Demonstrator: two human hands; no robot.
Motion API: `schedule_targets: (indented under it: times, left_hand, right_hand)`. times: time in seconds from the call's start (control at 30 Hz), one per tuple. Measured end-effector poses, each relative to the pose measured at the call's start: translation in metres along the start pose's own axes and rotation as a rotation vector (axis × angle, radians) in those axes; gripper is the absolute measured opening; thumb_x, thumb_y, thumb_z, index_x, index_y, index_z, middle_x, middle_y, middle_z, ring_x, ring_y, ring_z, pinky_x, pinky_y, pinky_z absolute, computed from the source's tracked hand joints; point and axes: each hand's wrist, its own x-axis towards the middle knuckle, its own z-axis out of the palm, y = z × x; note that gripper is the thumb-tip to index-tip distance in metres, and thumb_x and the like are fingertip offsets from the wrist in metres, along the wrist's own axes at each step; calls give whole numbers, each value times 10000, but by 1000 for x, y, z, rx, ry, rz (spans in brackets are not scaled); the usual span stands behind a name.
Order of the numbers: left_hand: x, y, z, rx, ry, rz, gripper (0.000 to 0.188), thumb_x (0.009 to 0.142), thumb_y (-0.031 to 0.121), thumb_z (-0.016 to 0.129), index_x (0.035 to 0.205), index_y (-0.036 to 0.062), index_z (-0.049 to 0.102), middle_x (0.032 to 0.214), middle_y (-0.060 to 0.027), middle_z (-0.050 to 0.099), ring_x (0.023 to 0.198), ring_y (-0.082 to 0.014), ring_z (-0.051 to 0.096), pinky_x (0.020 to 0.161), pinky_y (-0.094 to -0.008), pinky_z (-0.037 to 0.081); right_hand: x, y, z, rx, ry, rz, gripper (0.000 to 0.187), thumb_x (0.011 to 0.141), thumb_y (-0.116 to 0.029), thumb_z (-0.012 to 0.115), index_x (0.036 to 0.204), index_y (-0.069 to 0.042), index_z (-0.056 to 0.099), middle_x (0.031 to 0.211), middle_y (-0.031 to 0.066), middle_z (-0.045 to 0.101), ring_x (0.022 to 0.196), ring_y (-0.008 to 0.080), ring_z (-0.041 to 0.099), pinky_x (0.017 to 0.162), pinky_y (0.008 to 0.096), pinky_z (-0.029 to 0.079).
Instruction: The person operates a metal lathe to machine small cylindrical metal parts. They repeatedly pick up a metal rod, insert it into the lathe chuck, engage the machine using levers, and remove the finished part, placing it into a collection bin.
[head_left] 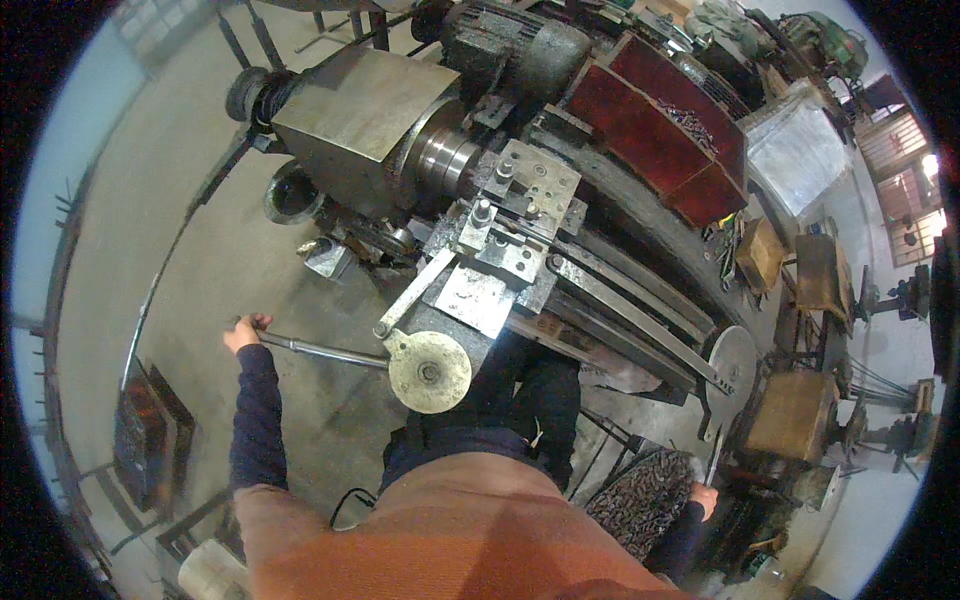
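My left hand [245, 333] is closed round the outer end of a long metal lever [330, 350]. That lever runs right to a round brass-coloured disc [430, 385] at the front of a small lathe. Low on the right, my right hand [705, 498] is wrapped round a metal handle [714, 458], which hangs below a grey disc [735, 360] at the far end of the lathe bed. Between the two discs lies the tool slide [520, 215] with its bolts and flat link bars. A shiny spindle [447, 163] sticks out of the headstock [365, 105] beside it; any workpiece there is too small to make out.
A heap of small dark metal pieces [645, 500] lies left of my right hand. Behind the bed stands a dark red metal bin [640, 130] holding small parts. A greasy motor [510, 45] sits at the back. Cardboard boxes [790, 415] stand at the right.
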Motion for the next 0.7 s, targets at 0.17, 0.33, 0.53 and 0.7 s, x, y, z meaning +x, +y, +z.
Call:
schedule_targets:
  times: [0.17, 0.33, 0.53, 0.7]
  left_hand:
    - [1, 2, -3, 55, -65, -29, 92, 633, -37, 446, 644, -124, 421, 604, -197, 524, 486, -304, 570, 434, -352, 476]
    - [24, -16, -40, 45, -20, -71, 236, 669, 66, 545, 710, -134, 426, 620, -218, 530, 508, -289, 538, 459, -399, 473]
    - [16, 10, -63, 530, -203, -96, 393, 663, 211, 617, 811, -122, 469, 659, -190, 559, 531, -260, 558, 418, -355, 445]
    - [105, -5, -70, 847, -308, 178, 415, 704, 148, 613, 1016, -84, 468, 716, -159, 567, 556, -197, 577, 429, -311, 462]
  right_hand:
    - [-32, -25, -18, 270, 176, -300, 516, 618, -314, 580, 1111, -178, 509, 987, 141, 575, 890, 328, 545, 754, 414, 422]
    - [23, -44, -29, 8, 195, -236, 461, 655, -389, 559, 1076, -205, 528, 929, 126, 593, 852, 315, 561, 720, 424, 437]
    - [117, -46, -34, -157, 240, -298, 373, 668, -383, 572, 951, -141, 582, 907, 108, 598, 856, 303, 561, 729, 422, 437]
    - [87, -88, -84, -217, 184, -170, 401, 704, -341, 528, 1045, -131, 527, 1070, 88, 541, 1029, 262, 479, 855, 440, 351]
